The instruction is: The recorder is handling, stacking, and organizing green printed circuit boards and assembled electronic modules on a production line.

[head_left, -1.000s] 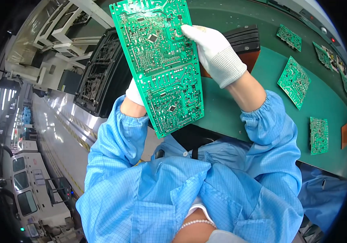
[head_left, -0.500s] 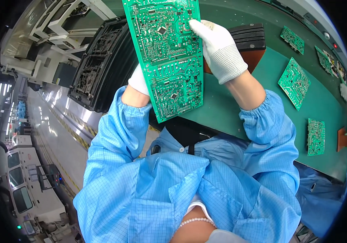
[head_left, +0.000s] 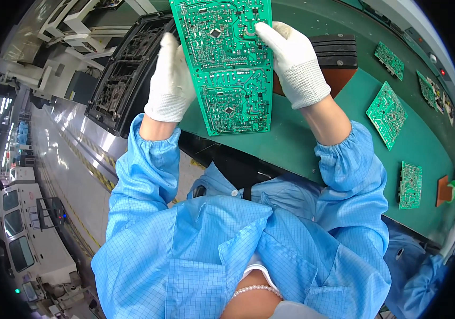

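Your one head camera looks steeply down past your chest, close above the green circuit board (head_left: 226,64) you hold up; beyond that board the green tabletop (head_left: 302,143) curves off toward the fisheye rim.

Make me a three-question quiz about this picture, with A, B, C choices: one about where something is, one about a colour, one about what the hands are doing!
1. Where is the black tray?
A left of the board
B right of the board
C on the lap
2. What colour are the gloves?
A blue
B white
C red
3. The big board is:
A lying on the belt
B held by both hands
C held by one hand

Answers: 1 A, it sits behind the left hand. 2 B, both gloves are white. 3 B, left hand and right hand grip its edges above the belt.
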Tool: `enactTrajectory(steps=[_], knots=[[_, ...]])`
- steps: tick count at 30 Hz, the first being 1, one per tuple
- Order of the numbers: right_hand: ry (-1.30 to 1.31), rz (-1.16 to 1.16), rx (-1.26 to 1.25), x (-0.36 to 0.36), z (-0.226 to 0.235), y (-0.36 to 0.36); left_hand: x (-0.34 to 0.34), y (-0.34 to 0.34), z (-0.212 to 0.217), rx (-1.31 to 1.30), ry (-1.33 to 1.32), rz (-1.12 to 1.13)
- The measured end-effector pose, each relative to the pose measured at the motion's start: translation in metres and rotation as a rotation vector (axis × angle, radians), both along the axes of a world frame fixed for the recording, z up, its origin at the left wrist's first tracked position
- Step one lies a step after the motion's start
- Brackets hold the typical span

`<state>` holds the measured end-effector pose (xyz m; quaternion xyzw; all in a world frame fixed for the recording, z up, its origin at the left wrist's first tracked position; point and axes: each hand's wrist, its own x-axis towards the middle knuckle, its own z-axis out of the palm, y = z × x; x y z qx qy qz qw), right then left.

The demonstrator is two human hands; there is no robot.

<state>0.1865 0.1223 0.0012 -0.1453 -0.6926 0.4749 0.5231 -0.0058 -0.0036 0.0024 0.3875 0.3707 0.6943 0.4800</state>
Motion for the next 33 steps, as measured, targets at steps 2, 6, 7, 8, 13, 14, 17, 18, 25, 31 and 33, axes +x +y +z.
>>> enactTrajectory(steps=[2,6,7,8,13,14,17,18,25,31,33], knots=[[0.014,-0.012,0.049,-0.001,0.002,-0.002,-0.010,0.002,-0.015,0.073,0.432,0.298],[-0.077,0.020,-0.034,0.003,0.001,0.002,0.034,-0.013,0.032,-0.024,0.388,0.134],[-0.008,0.047,-0.044,0.001,-0.002,0.000,0.036,-0.014,0.034,-0.042,0.475,0.165],[0.061,0.074,-0.055,0.000,-0.002,0.000,0.037,-0.013,0.036,-0.067,0.498,0.173],[-0.029,0.190,-0.329,0.005,0.015,-0.005,0.034,-0.007,0.033,-0.066,0.404,0.158],[0.008,0.208,-0.361,0.006,0.017,-0.010,0.034,-0.006,0.033,-0.067,0.375,0.143],[0.003,0.209,-0.340,0.008,0.018,-0.008,0.032,-0.002,0.032,-0.076,0.342,0.119],[-0.041,0.197,-0.287,0.009,0.018,-0.006,0.032,-0.002,0.032,-0.075,0.319,0.106],[-0.093,0.226,-0.323,0.008,0.017,-0.001,0.027,-0.002,0.030,-0.108,0.171,-0.007],[-0.209,0.180,-0.336,0.016,0.031,-0.012,0.028,-0.003,0.030,-0.138,0.174,-0.034],[-0.221,0.191,-0.331,0.017,0.031,-0.012,0.029,-0.003,0.031,-0.134,0.172,-0.032]])
